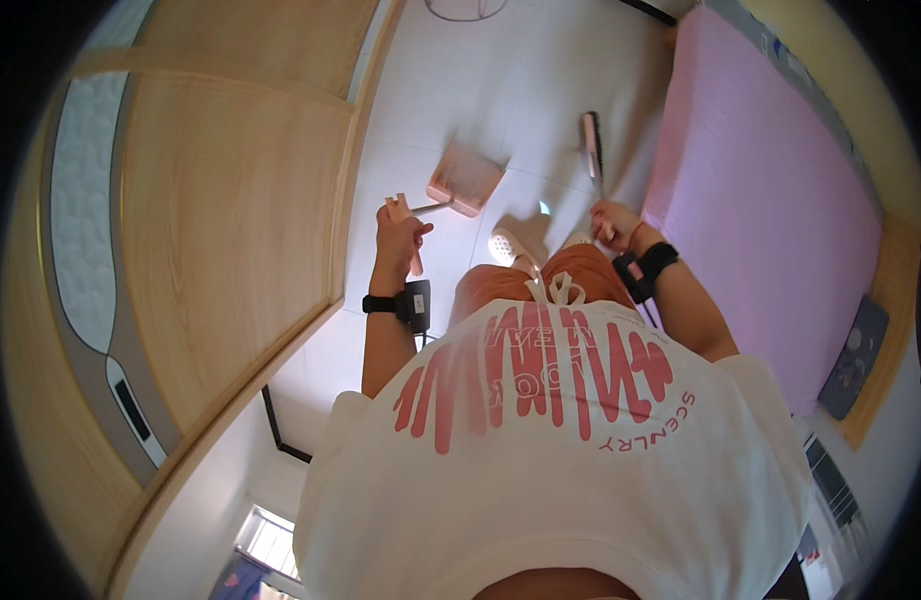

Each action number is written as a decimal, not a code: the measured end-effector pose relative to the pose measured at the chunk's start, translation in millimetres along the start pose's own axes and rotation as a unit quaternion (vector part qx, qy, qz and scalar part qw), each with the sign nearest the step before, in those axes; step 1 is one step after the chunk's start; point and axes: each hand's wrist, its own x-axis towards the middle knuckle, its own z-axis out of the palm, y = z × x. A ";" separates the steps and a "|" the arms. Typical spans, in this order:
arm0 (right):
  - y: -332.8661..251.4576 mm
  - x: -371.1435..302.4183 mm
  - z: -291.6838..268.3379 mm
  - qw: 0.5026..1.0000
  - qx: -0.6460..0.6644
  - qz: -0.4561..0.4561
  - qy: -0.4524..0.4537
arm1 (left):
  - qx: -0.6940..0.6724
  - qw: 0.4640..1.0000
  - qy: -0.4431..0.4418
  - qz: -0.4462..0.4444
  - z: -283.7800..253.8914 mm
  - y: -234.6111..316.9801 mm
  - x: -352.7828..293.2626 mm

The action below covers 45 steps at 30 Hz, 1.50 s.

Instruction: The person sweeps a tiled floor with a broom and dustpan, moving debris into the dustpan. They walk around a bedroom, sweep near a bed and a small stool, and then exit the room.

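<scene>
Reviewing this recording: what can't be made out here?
All in the head view:
- Dustpan: any contents, blurred.
- Brush: handle end, hidden by the right hand.
- Thin ring: remainder cut off by the top edge.
- Right shoe: mostly hidden by the shorts.

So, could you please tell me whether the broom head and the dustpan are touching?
Apart: the head view plainly shows a strip of pale floor between the pink dustpan and the broom head to its right.
</scene>
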 end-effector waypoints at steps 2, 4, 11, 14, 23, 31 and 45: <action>16.0 4.5 34.0 0.991 -0.133 -0.011 0.017 | -0.023 0.999 0.024 0.003 -7.7 -4.7 -0.7; 23.5 12.0 60.7 0.963 -0.267 -0.023 0.042 | -0.028 0.999 0.021 0.005 -12.7 -1.6 -1.9; 4.9 0.0 139.8 0.896 -0.443 0.037 -0.006 | -0.105 0.992 0.070 -0.008 -17.6 -4.6 -5.5; -47.2 -10.9 166.9 0.919 -0.370 0.123 -0.051 | -0.112 0.990 0.083 -0.022 -24.8 -11.5 0.7; -158.7 10.7 234.0 0.859 -0.511 -0.024 -0.010 | -0.193 0.958 0.208 -0.048 -27.1 6.5 -24.3; -246.0 104.7 296.2 0.830 -0.555 -0.021 -0.049 | -0.244 0.935 0.255 -0.044 -14.4 17.2 -25.7; -199.0 32.2 270.8 0.657 -0.739 0.062 -0.131 | -0.345 0.890 0.297 -0.010 -19.7 -13.9 1.8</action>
